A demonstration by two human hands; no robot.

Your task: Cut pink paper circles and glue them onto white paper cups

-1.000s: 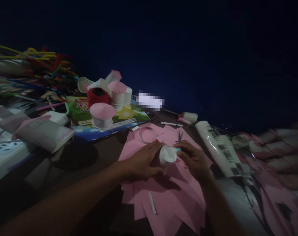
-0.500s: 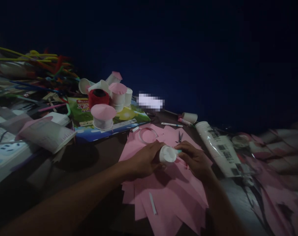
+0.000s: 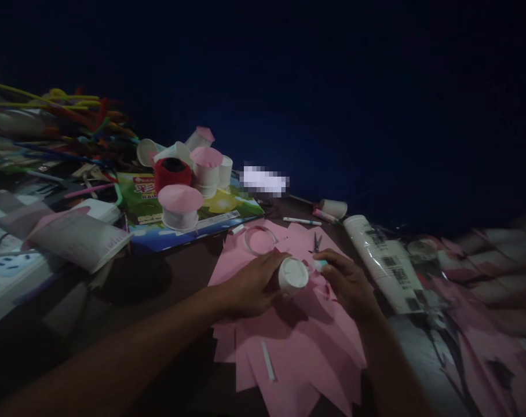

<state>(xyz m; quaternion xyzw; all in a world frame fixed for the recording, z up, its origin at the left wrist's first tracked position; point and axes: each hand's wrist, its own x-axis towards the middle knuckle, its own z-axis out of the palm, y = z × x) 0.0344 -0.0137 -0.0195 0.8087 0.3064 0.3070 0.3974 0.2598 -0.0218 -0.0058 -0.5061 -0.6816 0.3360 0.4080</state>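
My left hand point(image 3: 256, 284) is wrapped round a white paper cup point(image 3: 293, 274), whose round white end faces up towards me. Just right of the cup, my right hand point(image 3: 343, 281) pinches a small teal-and-white object point(image 3: 321, 264); its kind is too small to make out. A narrow gap separates the object from the cup. Beneath both hands spread pink paper sheets point(image 3: 284, 359). On them lie a clear ring-shaped roll point(image 3: 260, 240), small scissors point(image 3: 317, 242) and a white strip point(image 3: 268, 360).
To the left, pink-topped cups point(image 3: 180, 205) stand on a colourful packet point(image 3: 154, 231) around a red ball-like item point(image 3: 171, 175). A power strip point(image 3: 11, 269) and pipe cleaners point(image 3: 80, 104) lie further left. Wrapped stacked cups point(image 3: 382, 260) lie at right; a marker point(image 3: 302, 221) lies behind.
My right hand has drawn the teal-and-white object slightly away from the cup's rim. The cup has tilted a little in my left hand.
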